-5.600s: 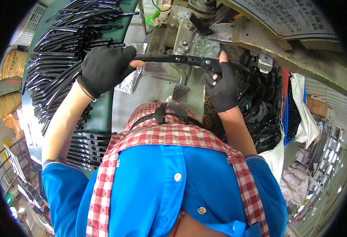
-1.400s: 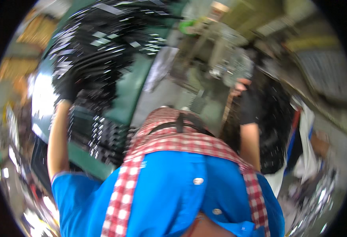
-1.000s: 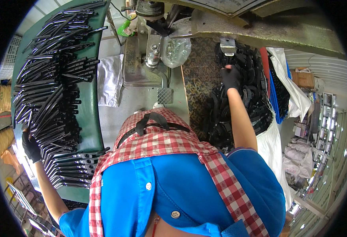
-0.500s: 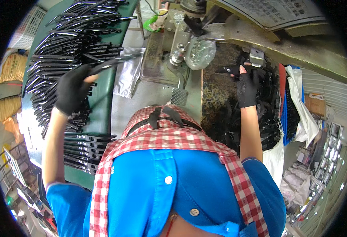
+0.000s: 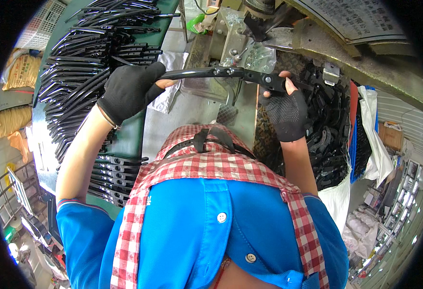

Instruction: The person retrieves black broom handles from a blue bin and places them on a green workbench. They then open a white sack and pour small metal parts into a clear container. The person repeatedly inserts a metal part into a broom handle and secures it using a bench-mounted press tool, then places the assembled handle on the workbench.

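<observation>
My left hand [image 5: 130,92], in a black glove with bare fingertips, is closed round one end of a glossy black metal tube [image 5: 192,74]. The tube stretches level to the right, and holes show near its far end. My right hand [image 5: 288,113], gloved alike, grips a flat black bracket [image 5: 270,81] between thumb and fingers. Bracket and tube end meet in the air; whether one sits inside the other I cannot tell. Under the left hand lies a big heap of similar black tubes [image 5: 76,72]. Beside the right hand is a pile of black brackets [image 5: 327,144].
A green-topped table [image 5: 133,139] carries the tubes, some in a neat stack [image 5: 112,178]. Ahead stands a machine [image 5: 228,36] with a clear bag of small metal parts [image 5: 262,57] by it and a metal pedal [image 5: 226,114] below. A heavy machine arm [image 5: 327,38] crosses the upper right.
My left hand has swung the tube rightward to level. My right hand has come left with the bracket, away from the pile, and the two parts now meet in front of me.
</observation>
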Demonstrator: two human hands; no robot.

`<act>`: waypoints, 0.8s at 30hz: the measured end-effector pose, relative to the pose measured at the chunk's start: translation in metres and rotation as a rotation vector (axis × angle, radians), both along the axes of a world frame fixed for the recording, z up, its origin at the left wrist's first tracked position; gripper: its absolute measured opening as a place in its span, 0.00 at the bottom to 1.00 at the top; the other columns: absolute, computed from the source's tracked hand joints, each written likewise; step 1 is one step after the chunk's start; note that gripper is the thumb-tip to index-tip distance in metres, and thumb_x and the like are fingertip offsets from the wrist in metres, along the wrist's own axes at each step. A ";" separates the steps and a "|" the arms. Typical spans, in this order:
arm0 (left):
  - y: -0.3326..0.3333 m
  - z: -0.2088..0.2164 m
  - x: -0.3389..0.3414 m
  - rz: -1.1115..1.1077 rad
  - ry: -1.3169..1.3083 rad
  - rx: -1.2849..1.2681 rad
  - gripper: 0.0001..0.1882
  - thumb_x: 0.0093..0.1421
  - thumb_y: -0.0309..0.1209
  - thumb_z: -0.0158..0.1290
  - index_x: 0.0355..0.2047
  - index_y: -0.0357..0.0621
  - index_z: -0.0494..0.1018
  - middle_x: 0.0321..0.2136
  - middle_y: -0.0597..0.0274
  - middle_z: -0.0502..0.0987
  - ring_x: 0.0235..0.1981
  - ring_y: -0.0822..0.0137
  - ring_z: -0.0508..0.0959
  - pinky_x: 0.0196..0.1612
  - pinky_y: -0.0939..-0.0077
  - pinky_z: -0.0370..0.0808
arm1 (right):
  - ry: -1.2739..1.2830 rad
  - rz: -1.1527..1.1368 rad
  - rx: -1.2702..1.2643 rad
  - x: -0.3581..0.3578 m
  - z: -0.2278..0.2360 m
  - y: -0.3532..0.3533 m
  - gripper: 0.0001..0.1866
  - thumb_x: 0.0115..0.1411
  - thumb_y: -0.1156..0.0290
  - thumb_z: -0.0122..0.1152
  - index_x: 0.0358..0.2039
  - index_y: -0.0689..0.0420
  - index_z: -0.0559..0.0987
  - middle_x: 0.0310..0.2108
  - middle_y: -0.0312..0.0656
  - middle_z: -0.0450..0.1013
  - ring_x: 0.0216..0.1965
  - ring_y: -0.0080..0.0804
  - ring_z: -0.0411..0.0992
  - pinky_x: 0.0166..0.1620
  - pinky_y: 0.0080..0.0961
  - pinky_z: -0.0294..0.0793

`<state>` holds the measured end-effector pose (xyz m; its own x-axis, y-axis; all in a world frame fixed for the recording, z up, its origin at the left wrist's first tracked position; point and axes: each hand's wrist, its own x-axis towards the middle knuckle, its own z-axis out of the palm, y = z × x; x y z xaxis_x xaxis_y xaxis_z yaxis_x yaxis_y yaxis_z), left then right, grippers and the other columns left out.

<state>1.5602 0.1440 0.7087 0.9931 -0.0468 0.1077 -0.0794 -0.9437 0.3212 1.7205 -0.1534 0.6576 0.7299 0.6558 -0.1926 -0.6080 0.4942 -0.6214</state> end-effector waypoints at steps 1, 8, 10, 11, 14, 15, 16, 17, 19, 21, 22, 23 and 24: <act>-0.002 0.003 0.000 0.018 0.003 0.022 0.21 0.61 0.50 0.46 0.26 0.44 0.68 0.13 0.52 0.68 0.18 0.48 0.72 0.20 0.58 0.65 | 0.080 -0.017 0.032 -0.001 -0.004 0.001 0.08 0.63 0.69 0.48 0.40 0.57 0.71 0.34 0.46 0.71 0.32 0.39 0.72 0.34 0.31 0.76; 0.005 0.009 0.003 -0.011 0.046 -0.040 0.14 0.58 0.42 0.54 0.32 0.43 0.73 0.15 0.47 0.70 0.19 0.46 0.73 0.22 0.59 0.67 | 0.229 -0.015 0.189 -0.009 -0.010 0.017 0.09 0.63 0.66 0.49 0.39 0.56 0.72 0.35 0.48 0.71 0.34 0.36 0.71 0.33 0.30 0.75; 0.005 0.008 0.005 -0.019 0.082 0.004 0.15 0.58 0.43 0.53 0.32 0.42 0.73 0.15 0.47 0.70 0.19 0.46 0.74 0.22 0.59 0.67 | 0.130 -0.031 0.049 -0.008 -0.008 0.017 0.09 0.64 0.64 0.49 0.38 0.56 0.72 0.32 0.44 0.70 0.30 0.32 0.69 0.31 0.27 0.71; 0.004 0.008 0.006 -0.025 0.100 0.027 0.16 0.58 0.43 0.53 0.32 0.42 0.73 0.15 0.47 0.70 0.19 0.46 0.74 0.22 0.59 0.68 | 0.042 0.001 -0.036 -0.006 -0.008 0.016 0.10 0.64 0.62 0.49 0.38 0.55 0.72 0.30 0.42 0.69 0.28 0.30 0.66 0.30 0.26 0.67; -0.002 0.006 0.005 -0.051 0.017 0.095 0.20 0.61 0.50 0.46 0.26 0.45 0.69 0.14 0.54 0.69 0.18 0.50 0.74 0.20 0.60 0.68 | -0.106 0.008 -0.304 -0.005 -0.005 0.021 0.12 0.65 0.60 0.48 0.34 0.55 0.70 0.21 0.34 0.66 0.16 0.19 0.59 0.22 0.17 0.55; -0.002 0.005 0.006 -0.048 0.034 0.098 0.20 0.61 0.50 0.46 0.26 0.46 0.69 0.14 0.54 0.69 0.18 0.51 0.74 0.20 0.60 0.68 | -0.118 0.001 -0.367 -0.007 0.004 0.022 0.12 0.65 0.60 0.47 0.34 0.55 0.70 0.20 0.33 0.65 0.14 0.18 0.57 0.20 0.16 0.53; -0.003 0.005 0.006 -0.045 0.052 0.100 0.20 0.61 0.50 0.46 0.26 0.46 0.69 0.14 0.55 0.69 0.18 0.51 0.74 0.20 0.60 0.68 | -0.129 -0.006 -0.429 -0.008 0.009 0.022 0.12 0.65 0.59 0.47 0.34 0.54 0.70 0.18 0.32 0.64 0.12 0.17 0.56 0.18 0.15 0.51; -0.003 0.005 0.007 -0.042 0.070 0.103 0.20 0.61 0.51 0.46 0.26 0.46 0.69 0.14 0.55 0.70 0.18 0.51 0.74 0.20 0.60 0.68 | -0.117 -0.039 -0.459 -0.008 0.008 0.024 0.12 0.65 0.58 0.47 0.34 0.53 0.70 0.16 0.32 0.63 0.10 0.16 0.53 0.16 0.14 0.49; -0.003 0.003 0.013 -0.059 -0.005 0.171 0.21 0.61 0.51 0.46 0.26 0.46 0.69 0.13 0.56 0.70 0.17 0.52 0.74 0.19 0.61 0.68 | 0.030 -0.002 -0.366 -0.011 0.000 0.024 0.13 0.65 0.57 0.47 0.33 0.53 0.71 0.16 0.32 0.63 0.09 0.16 0.53 0.15 0.14 0.49; -0.005 0.005 0.020 -0.054 -0.037 0.261 0.21 0.60 0.52 0.46 0.25 0.47 0.70 0.13 0.57 0.71 0.17 0.53 0.74 0.20 0.62 0.69 | 0.161 -0.033 -0.351 -0.018 0.002 0.030 0.15 0.65 0.56 0.47 0.30 0.54 0.72 0.15 0.32 0.63 0.09 0.17 0.52 0.14 0.14 0.50; -0.004 0.007 0.022 -0.065 -0.043 0.235 0.19 0.60 0.50 0.48 0.27 0.46 0.70 0.14 0.55 0.70 0.17 0.52 0.74 0.20 0.62 0.69 | 0.135 -0.055 -0.336 -0.018 0.001 0.031 0.16 0.65 0.56 0.46 0.30 0.54 0.72 0.15 0.33 0.63 0.09 0.17 0.52 0.14 0.14 0.50; -0.001 0.008 0.025 -0.077 -0.049 0.208 0.18 0.59 0.48 0.50 0.29 0.45 0.70 0.14 0.54 0.70 0.17 0.50 0.74 0.20 0.61 0.68 | 0.109 -0.078 -0.321 -0.017 -0.002 0.032 0.16 0.65 0.56 0.46 0.30 0.55 0.72 0.15 0.33 0.63 0.09 0.16 0.52 0.14 0.14 0.50; 0.001 0.009 0.027 -0.089 -0.056 0.182 0.17 0.59 0.46 0.52 0.31 0.44 0.70 0.14 0.53 0.70 0.18 0.48 0.73 0.20 0.60 0.68 | 0.082 -0.101 -0.306 -0.016 -0.004 0.032 0.17 0.65 0.55 0.46 0.30 0.55 0.72 0.15 0.33 0.63 0.09 0.16 0.52 0.14 0.14 0.50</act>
